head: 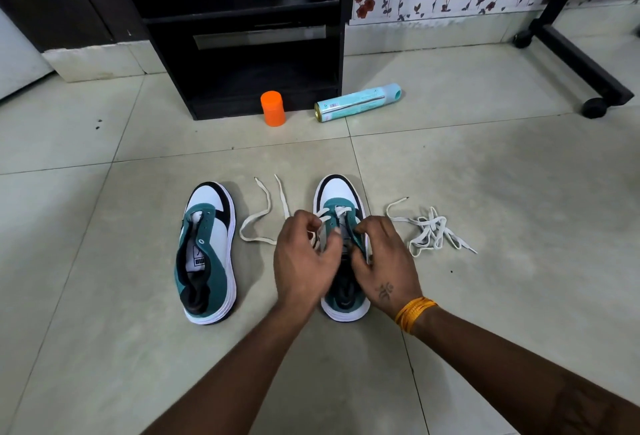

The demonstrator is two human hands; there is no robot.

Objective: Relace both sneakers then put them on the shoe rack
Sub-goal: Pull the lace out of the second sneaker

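Both grips were closed on the lacing of the right-hand sneaker (pixel 341 212): the left hand (pixel 304 258) pinched the white lace (pixel 258 218) between thumb and curled fingers, and the right hand (pixel 384 261) pinched the teal eyelet edge of the same shoe, though whether it also held lace could not be told. That sneaker stood on the tiled floor (pixel 485 164), toe away from the person, with only its lowest eyelets crossed. The lace's free ends trailed on the floor to its left.

The other sneaker (pixel 207 251) lay just beside, unlaced, tongue exposed. A second lace (pixel 429 233) lay in a loose tangle to the right. The black shoe rack (pixel 242 53) stood well apart, beyond an orange container (pixel 273 108) and a teal spray can (pixel 358 102) lying on its side.

Judgement: lacing of the first shoe was in hand, at an early stage. The next move calls for threading the lace end through the following eyelet and drawing it snug.

Both forearms reached forward and converged over the shoe, palms down, wrists slightly bent. Yellow threads (pixel 414 313) circled the right wrist.
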